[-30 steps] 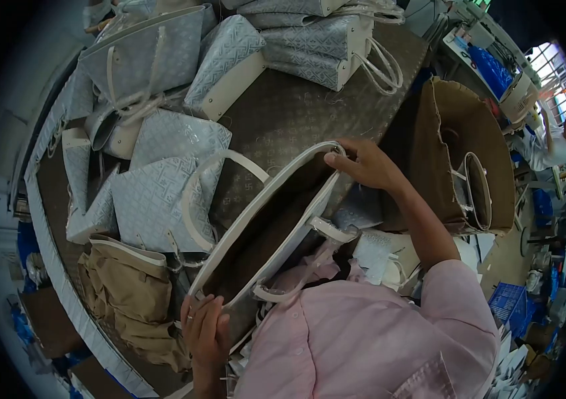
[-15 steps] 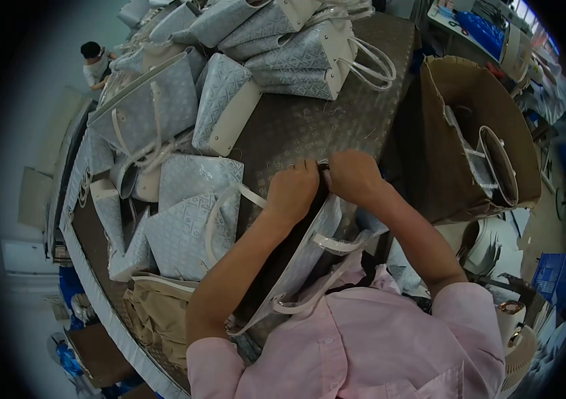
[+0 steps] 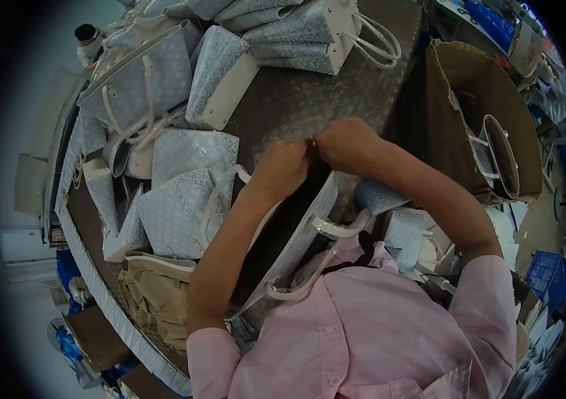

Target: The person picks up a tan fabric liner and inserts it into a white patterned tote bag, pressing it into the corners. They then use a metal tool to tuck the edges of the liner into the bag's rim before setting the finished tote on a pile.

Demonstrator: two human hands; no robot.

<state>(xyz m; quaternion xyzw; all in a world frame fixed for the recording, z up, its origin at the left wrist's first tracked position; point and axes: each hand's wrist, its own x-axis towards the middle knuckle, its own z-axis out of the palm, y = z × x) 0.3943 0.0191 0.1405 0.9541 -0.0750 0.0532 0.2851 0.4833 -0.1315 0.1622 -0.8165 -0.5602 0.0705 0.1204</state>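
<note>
A white-and-grey patterned handbag (image 3: 296,243) with pale handles leans at the table edge against my body, its dark inside showing through the open top. My left hand (image 3: 285,166) is closed at the far end of the bag's mouth. Right beside it my right hand (image 3: 349,145) is closed too, the fingers of both nearly meeting over a bit of dark edge. What exactly the fingertips pinch is hidden by the knuckles. One pale handle loops beside my left forearm, the other hangs over my shirt front.
Several similar handbags (image 3: 220,80) are heaped on the brown table (image 3: 323,100) at the back and left. A tan cloth piece (image 3: 156,299) lies near left. A cardboard box (image 3: 442,126) with a bag inside stands at right. A person (image 3: 89,50) is at far left.
Both hands have lifted slightly and sit closer together at the bag's end. The bag's mouth shows wider and darker, and my right elbow has swung outward.
</note>
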